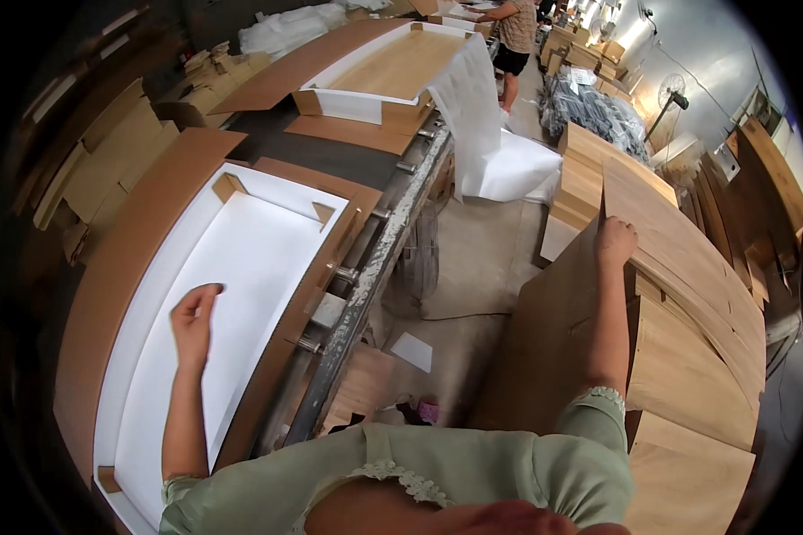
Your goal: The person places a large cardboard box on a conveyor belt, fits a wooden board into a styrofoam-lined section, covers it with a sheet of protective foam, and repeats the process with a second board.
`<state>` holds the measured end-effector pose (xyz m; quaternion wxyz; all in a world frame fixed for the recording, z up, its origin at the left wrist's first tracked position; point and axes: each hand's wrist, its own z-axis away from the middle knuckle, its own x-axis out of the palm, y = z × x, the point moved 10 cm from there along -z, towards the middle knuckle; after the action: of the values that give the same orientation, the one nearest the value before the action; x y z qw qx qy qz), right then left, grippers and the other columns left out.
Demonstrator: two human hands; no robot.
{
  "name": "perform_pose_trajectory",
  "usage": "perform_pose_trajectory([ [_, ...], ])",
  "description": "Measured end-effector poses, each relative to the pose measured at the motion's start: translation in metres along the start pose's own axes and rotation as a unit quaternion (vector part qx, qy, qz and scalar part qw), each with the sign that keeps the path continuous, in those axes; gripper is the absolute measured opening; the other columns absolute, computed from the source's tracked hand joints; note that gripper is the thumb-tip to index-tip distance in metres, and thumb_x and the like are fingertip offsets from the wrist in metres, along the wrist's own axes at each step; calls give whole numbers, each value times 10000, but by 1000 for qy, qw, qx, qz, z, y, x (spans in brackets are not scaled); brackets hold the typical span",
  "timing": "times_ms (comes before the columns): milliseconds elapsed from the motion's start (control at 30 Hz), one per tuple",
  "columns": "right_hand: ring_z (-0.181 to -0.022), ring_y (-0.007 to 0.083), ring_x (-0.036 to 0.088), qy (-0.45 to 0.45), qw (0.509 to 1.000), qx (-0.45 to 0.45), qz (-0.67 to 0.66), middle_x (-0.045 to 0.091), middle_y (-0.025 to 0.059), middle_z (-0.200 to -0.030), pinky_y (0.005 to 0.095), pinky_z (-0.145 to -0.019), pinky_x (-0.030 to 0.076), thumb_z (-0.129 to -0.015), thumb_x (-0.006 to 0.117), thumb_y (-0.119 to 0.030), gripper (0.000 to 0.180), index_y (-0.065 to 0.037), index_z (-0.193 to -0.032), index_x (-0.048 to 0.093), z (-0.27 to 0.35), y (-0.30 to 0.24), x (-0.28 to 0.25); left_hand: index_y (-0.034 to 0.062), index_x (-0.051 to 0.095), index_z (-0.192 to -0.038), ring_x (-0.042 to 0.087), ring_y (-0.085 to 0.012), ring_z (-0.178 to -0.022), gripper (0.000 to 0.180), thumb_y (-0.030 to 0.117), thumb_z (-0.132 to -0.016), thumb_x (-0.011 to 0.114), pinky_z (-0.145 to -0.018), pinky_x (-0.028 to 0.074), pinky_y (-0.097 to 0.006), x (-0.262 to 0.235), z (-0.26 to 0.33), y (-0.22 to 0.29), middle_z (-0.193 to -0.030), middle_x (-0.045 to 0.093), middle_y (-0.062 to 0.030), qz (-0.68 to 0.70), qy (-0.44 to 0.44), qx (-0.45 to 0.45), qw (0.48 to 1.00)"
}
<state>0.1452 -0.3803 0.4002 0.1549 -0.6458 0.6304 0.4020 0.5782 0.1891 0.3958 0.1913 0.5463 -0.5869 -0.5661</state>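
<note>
Our right hand (616, 241) is at 3 o'clock, curled over the 9-o'clock-facing edge of the top wood panel (687, 245); looks clamped there, underside of the grip hidden. Our left hand (192, 323) at 9 o'clock hangs over the white-lined carton (241, 245), thumb and fingers bent close; we can't tell if the tips meet, see nothing in it. Panel lies on a stack (696, 357) at 3 o'clock. We judge it stiff, fairly heavy, smooth enough to slide; corners likely chip. Best hold: opposite edges, fingers under, not one corner. Carton sits on the conveyor (366, 290), likely light, flaps bendable. Second carton (348, 105) at 12, white sheet (468, 125) hanging beside it; co-worker (516, 31) at 1.
</note>
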Motion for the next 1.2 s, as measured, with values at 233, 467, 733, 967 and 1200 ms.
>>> perform_pose_trajectory([
  [233, -804, 265, 568, 126, 917, -104, -363, 640, 80, -920, 357, -704, 479, -679, 638, -88, 189, -49, -863, 624, 101, -59, -179, -7, 250, -1343, 512, -252, -1091, 698, 476, -883, 458, -891, 440, -379, 367, 94, 91, -1222, 487, -174, 413, -513, -233, 716],
  [467, -1094, 299, 465, 240, 843, 195, -441, 493, 199, -1210, 360, -916, 370, -830, 614, -189, 379, 21, -1136, 536, 167, 86, -202, -18, 450, -1202, 547, -202, -1030, 424, 265, -891, 505, -886, 440, -317, 366, 101, 130, -1153, 541, -138, 549, -483, -240, 639],
  [733, -1161, 264, 443, 82, 218, 398, -887, 469, 134, -1260, 404, -1008, 343, -875, 506, -318, 557, 28, -1283, 354, 234, 106, -75, -72, 548, -1066, 628, -189, -846, 303, 112, -827, 577, -764, 509, -299, 102, 71, 71, -989, 620, -143, 477, -292, -205, 803],
  [967, -1263, 248, 338, -139, 230, 218, -938, 383, 151, -1350, 430, -1062, 243, -868, 421, -97, 467, 33, -1310, 346, 236, -87, -211, -70, 537, -1057, 612, -175, -825, 337, 93, -777, 631, -734, 513, -288, -179, 156, -98, -983, 602, -146, 276, -75, -239, 928],
  [1200, -1219, 190, 385, -466, -4, 33, -884, 437, 104, -1313, 376, -1029, 280, -856, 485, -49, 518, -17, -1332, 285, 338, -388, -382, -40, 581, -950, 605, -220, -756, 383, 287, -759, 632, -647, 497, -327, -456, 347, -239, -847, 612, -138, 79, 282, -412, 863],
])
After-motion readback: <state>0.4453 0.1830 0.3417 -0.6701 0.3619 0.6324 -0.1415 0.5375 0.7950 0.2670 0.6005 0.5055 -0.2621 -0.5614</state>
